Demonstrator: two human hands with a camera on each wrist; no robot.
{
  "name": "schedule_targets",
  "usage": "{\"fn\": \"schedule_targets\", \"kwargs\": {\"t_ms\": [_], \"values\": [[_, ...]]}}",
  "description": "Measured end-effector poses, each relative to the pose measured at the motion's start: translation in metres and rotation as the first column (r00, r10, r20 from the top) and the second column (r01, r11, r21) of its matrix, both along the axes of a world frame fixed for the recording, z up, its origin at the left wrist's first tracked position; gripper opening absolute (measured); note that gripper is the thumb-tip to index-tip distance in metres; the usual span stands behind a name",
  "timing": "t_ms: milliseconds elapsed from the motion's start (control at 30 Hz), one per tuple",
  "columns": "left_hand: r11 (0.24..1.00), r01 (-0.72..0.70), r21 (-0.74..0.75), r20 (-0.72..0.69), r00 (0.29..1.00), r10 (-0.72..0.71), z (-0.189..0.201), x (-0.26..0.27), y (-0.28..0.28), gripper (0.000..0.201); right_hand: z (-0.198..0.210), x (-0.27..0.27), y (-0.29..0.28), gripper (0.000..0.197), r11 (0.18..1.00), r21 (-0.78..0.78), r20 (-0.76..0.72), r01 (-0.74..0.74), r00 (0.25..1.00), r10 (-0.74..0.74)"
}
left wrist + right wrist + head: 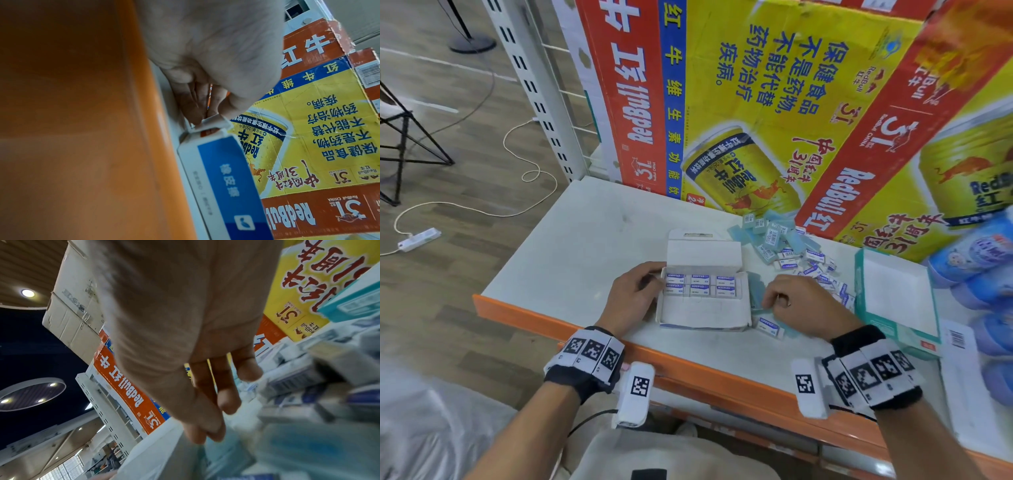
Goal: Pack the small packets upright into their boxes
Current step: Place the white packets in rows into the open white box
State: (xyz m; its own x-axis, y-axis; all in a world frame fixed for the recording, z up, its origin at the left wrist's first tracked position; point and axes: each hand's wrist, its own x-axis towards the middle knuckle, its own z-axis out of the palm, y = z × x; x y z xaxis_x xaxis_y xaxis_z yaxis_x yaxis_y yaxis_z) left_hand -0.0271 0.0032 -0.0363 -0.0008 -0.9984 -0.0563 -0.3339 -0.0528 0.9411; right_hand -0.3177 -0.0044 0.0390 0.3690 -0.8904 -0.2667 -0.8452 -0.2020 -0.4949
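Note:
An open white box [702, 310] lies on the white shelf, with several eraser packets [700, 286] standing upright in rows at its far end. My left hand [638, 291] grips the box's left wall; in the left wrist view its fingers [191, 110] pinch the white flap [213, 124] above the box's blue side [226, 178]. My right hand [791, 303] hovers just right of the box. Its thumb and forefinger [205, 433] pinch a light blue packet [226, 449], though that view is blurred. One loose packet [770, 327] lies under this hand, and a pile of packets [801, 255] spreads behind it.
A teal-rimmed open box [859, 294] sits to the right, with a barcode sheet [959, 339] and blue wrapped packs [979, 260] beyond it. Tall Red Bull cartons [756, 102] wall off the back. The shelf's orange front edge [688, 363] runs below my wrists.

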Motion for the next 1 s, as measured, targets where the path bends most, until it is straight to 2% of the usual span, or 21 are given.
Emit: {"fn": "schedule_targets", "kwargs": {"t_ms": [100,200,300,400,667,867,1000], "values": [[1.0,-0.004,0.005,-0.013,1.0,0.004,0.0,0.0,0.0,0.031,-0.005,-0.001,0.012,0.012,0.996,0.053,-0.064,-0.074,0.995,0.077],[1.0,-0.005,0.006,-0.007,1.0,0.005,0.0,0.001,0.0,0.032,-0.007,-0.001,0.017,0.02,0.995,0.058,-0.172,-0.081,0.981,0.09],[1.0,-0.002,0.004,-0.003,1.0,0.002,0.001,0.0,0.0,0.032,-0.009,0.001,0.019,0.021,0.997,0.049,-0.182,-0.065,0.98,0.073],[1.0,-0.015,0.022,-0.008,1.0,0.015,-0.001,0.001,0.0,0.028,-0.01,0.002,0.019,0.021,0.998,0.05,-0.151,-0.05,0.987,0.057],[1.0,-0.007,0.01,0.036,0.999,0.007,-0.004,0.003,-0.002,0.03,-0.003,-0.001,0.012,0.023,0.993,-0.035,0.012,0.112,0.994,-0.112],[1.0,-0.007,0.008,0.023,1.0,0.006,-0.004,0.003,-0.001,0.03,-0.002,0.011,0.003,0.025,0.994,-0.097,0.021,0.049,0.999,-0.047],[1.0,-0.015,0.015,0.008,1.0,0.015,-0.004,0.002,-0.002,0.03,-0.002,0.033,0.001,0.023,0.996,-0.09,0.088,-0.016,0.996,0.024]]}}
